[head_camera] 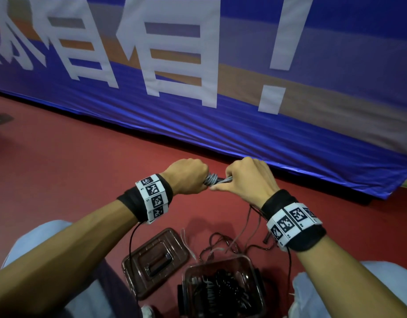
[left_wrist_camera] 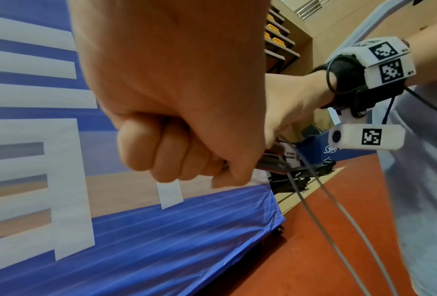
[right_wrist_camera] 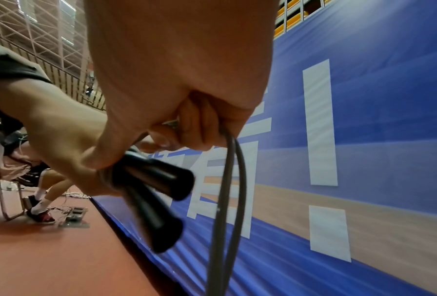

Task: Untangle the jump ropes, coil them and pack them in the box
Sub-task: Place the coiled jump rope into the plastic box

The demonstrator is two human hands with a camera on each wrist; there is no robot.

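In the head view both hands are raised above the red floor. My left hand (head_camera: 188, 177) grips a grey jump rope (head_camera: 211, 179) wound in turns around its two black handles (right_wrist_camera: 159, 176), which stick out below the fist in the right wrist view. My right hand (head_camera: 248, 177) pinches the loose doubled strand (right_wrist_camera: 227, 200) of the same rope, close against the left fist. The free strands (left_wrist_camera: 339, 220) hang down toward the floor. A clear plastic box (head_camera: 257, 283) below holds black coiled rope. More tangled rope (head_camera: 223, 244) lies just behind it.
The box lid (head_camera: 155, 260) lies on the floor left of the box. A blue banner (head_camera: 220, 125) with white characters walls off the far side. My knees frame the box. Another person's legs and a chair (right_wrist_camera: 37, 208) are off to the left.
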